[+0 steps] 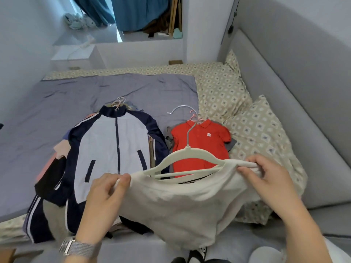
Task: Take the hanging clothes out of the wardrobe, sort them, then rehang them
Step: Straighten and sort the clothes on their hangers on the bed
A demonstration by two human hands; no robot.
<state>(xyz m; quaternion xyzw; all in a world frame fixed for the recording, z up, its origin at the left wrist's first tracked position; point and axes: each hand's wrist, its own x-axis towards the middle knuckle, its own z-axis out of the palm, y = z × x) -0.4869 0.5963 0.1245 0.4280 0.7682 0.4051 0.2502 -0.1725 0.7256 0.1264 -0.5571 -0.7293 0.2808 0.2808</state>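
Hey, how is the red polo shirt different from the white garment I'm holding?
The red polo shirt lies flat on the bed; the white garment is held up by the left hand and right hand. The polo looks smaller. The polo has a collar and chest logo; the white one shows neither. Both have hangers.

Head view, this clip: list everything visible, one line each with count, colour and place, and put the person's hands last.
white shirt: one, cream white, held up in front, on its hanger
white hanger: one, white with metal hook, in the shirt
jacket: one, navy and pale blue, atop a pile on the bed, left
red polo: one, red, atop a smaller pile, right
blanket: one, grey-blue, spread over the bed
pillows: two, beige patterned, by the headboard
headboard: one, grey, right
curtain: one, teal, far background
watch: one, silver, left wrist
left hand: pinches shirt shoulder
right hand: grips other shoulder
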